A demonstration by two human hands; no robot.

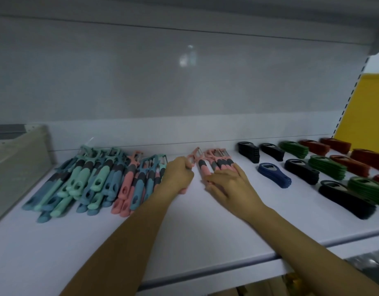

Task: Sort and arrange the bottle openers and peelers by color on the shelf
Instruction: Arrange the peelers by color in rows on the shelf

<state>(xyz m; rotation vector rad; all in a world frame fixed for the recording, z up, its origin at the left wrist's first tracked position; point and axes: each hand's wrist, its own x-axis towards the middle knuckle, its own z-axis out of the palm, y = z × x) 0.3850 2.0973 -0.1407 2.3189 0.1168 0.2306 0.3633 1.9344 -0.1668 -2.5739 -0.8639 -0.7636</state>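
Two-handed at white shelf (205,231), grey panel (163,82) behind, yellow wall (367,107) right. Gripped pink peeler (196,154) mid-shelf, left hand (179,176) fingers curled round it — handle hidden. Laid right hand (229,184) flat, fingers straight, over pink peeler row (218,162). Bottle openers (301,170) right — cut off.

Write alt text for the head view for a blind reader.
The left hand grips a pink peeler while the right hand rests on the pink row. Mixed peelers lie left, colour-sorted bottle openers right.
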